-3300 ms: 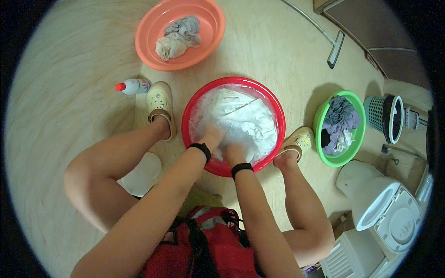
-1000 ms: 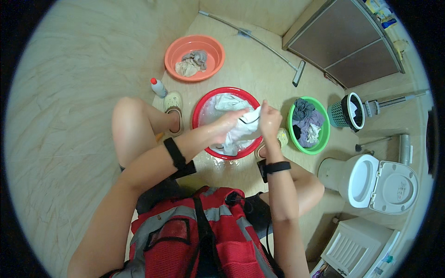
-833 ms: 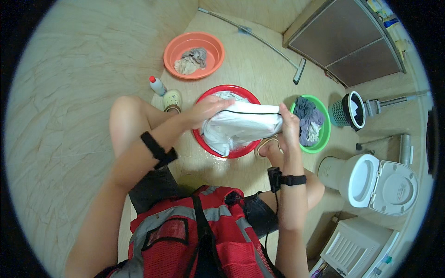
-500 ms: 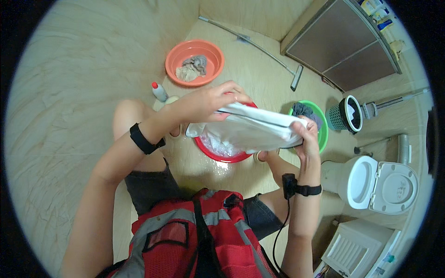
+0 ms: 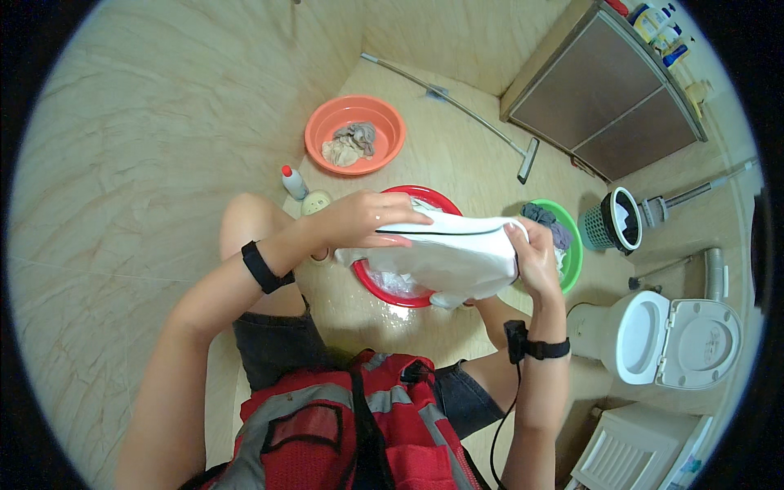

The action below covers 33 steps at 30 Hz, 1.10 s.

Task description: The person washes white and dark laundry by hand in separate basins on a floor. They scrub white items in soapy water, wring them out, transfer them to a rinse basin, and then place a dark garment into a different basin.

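A wet white garment with a thin dark line along its upper edge is stretched between my hands. My left hand is closed on its left end, fingers laid over the edge. On the right end my right hand pinches the cloth, thumb on top. Below the garment stands a red basin with sudsy water and white cloth in it. The garment hides much of the basin, and its lower folds hang over the rim.
An orange basin with grey and beige cloths stands far left, near a white bottle with red cap. To the right are a green basin of dark clothes, a bin, a toilet and a floor squeegee.
Both hands have moved slightly lower with the garment. Its front now hangs more toward me, and the dark line lies flatter across the top. The whole view has shifted a little.
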Tool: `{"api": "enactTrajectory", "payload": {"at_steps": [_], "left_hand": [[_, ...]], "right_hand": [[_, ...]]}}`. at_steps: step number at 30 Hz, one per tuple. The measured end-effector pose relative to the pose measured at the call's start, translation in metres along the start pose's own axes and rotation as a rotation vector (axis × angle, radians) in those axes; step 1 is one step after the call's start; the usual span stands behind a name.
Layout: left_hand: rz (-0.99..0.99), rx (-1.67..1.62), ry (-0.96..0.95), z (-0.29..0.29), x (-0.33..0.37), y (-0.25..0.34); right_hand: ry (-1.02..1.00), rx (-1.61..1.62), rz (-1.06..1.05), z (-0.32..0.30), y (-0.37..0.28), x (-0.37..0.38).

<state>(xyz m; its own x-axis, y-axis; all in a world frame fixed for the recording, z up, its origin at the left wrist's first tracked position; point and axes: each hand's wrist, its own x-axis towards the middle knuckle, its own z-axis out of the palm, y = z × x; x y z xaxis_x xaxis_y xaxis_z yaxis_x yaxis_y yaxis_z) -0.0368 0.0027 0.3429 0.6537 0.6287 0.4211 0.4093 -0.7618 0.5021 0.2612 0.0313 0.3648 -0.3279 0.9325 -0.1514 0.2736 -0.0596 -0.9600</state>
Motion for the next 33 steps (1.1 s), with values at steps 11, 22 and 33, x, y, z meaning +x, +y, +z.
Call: {"api": "enactTrajectory", "payload": {"at_steps": [11,22,33], "left_hand": [[-0.291,-0.305,-0.093,0.020,0.010,-0.025],[-1.222,-1.825,0.652,0.118,0.073,0.008],[-1.375,-1.905,0.582,0.141,0.035,-0.036]], "right_hand": [[0.040,0.202,0.079,0.010,0.002,0.020],[0.575,-0.450,-0.137,0.091,0.040,0.065],[0.389,-0.638,-0.439,0.134,0.076,0.042]]}}
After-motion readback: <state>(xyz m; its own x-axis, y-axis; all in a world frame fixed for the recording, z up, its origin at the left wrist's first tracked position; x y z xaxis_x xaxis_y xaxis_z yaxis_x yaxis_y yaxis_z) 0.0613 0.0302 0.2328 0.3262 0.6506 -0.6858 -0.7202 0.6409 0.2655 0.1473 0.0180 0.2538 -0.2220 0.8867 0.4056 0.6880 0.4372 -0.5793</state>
